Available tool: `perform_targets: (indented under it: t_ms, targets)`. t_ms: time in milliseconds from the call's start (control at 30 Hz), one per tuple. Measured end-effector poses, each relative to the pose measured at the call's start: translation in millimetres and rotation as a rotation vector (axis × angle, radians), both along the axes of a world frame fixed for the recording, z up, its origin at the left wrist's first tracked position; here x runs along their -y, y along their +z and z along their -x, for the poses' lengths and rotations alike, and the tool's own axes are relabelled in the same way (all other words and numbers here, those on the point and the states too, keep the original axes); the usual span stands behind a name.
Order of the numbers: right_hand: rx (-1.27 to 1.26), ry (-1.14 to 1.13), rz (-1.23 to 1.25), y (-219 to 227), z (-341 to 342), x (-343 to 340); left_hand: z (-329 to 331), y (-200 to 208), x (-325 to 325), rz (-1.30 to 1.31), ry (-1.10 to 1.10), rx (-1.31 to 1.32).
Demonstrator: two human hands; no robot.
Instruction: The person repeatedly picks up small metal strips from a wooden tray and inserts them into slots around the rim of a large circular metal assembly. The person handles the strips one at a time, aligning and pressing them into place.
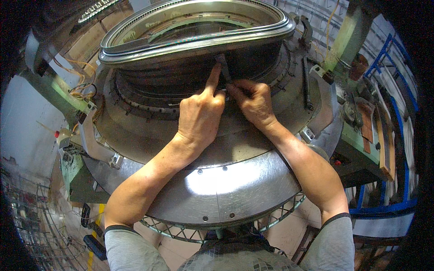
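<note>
A narrow, flat grey metal-looking strip [223, 63] stands nearly upright against the dark drum [158, 79], below the shiny rim. My right hand [254, 101] pinches around its lower end with thumb and forefinger. Just left of it, my left hand [201, 113] stretches its index finger up against the strip's side. The other left fingers are curled, their tips hidden under the hand, and the thumb points toward my right fingertips. A toothed metal ring [149, 110] circles the drum's foot, close to my left knuckles.
A wide, polished metal plate [244, 185] curves under both forearms. The shiny oval-looking rim [199, 47] tops the drum. Green posts [350, 38] rise at the sides. A dark rod [307, 86] lies on the ring at right, with a blue frame [389, 210] beyond. Orange cables [83, 67] hang at left.
</note>
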State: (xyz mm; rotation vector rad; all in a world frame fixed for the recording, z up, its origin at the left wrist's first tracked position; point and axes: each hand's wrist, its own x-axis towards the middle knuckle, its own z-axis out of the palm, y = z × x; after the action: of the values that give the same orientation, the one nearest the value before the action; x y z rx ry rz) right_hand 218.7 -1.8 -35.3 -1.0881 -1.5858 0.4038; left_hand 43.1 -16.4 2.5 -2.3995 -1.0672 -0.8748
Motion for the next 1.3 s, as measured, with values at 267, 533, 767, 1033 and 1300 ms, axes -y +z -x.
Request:
perform_targets:
  t_ms: [267, 533, 767, 1033, 1300]
  targets:
    - [0.033, -0.044, 0.009, -0.5, 0.1, -1.6, 0.6, -0.1, 0.3, 0.009, -0.011, 0.007]
    - [-0.006, -0.016, -0.031, 0.1, 0.9, -0.6, 0.8, 0.1, 0.4, 0.039, -0.002, -0.004]
    - [0.039, -0.05, 0.05, 1.7, -0.2, -0.1, 0.6, 1.3, -0.5, 0.036, -0.012, 0.005]
    - [0.04, -0.05, 0.022, 1.8, 0.2, 0.1, 1.2, 1.0, -1.2, 0.043, -0.024, -0.001]
    - [0.052, -0.068, 0.027, 2.7, 0.3, 0.2, 0.6, 0.1, -3.2, 0.052, -0.035, -0.001]
